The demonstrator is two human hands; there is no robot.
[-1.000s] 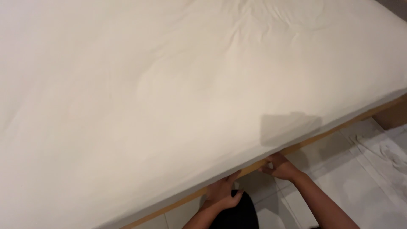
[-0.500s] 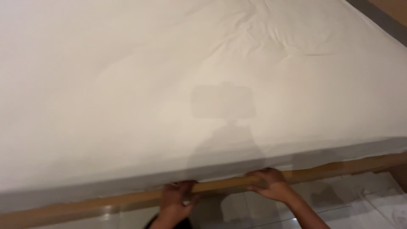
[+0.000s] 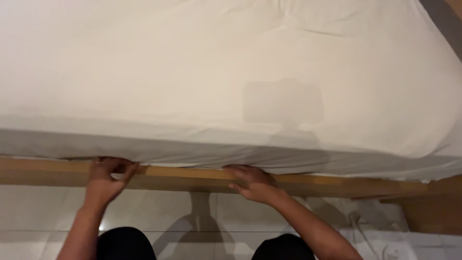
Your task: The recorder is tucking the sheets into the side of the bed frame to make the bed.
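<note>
A white sheet (image 3: 207, 82) covers a mattress that fills most of the head view. Its near edge hangs over a wooden bed frame (image 3: 187, 177). My left hand (image 3: 107, 180) rests on the frame rail at the left, its fingertips pushed under the sheet's edge. My right hand (image 3: 252, 183) lies on the rail further right, fingers curled against the underside of the mattress. Whether either hand pinches cloth is hidden by the mattress edge. My dark-clad knees (image 3: 126, 243) show at the bottom.
A pale tiled floor (image 3: 29, 212) lies below the frame. A crumpled white cloth (image 3: 385, 236) sits on the floor at the lower right. A wooden bed corner (image 3: 433, 207) stands at the right. A shadow of my head camera falls on the sheet.
The view has swung so the bed edge runs level across the picture. My hands have spread apart along the rail, the left moving left, and both stay at the sheet's edge.
</note>
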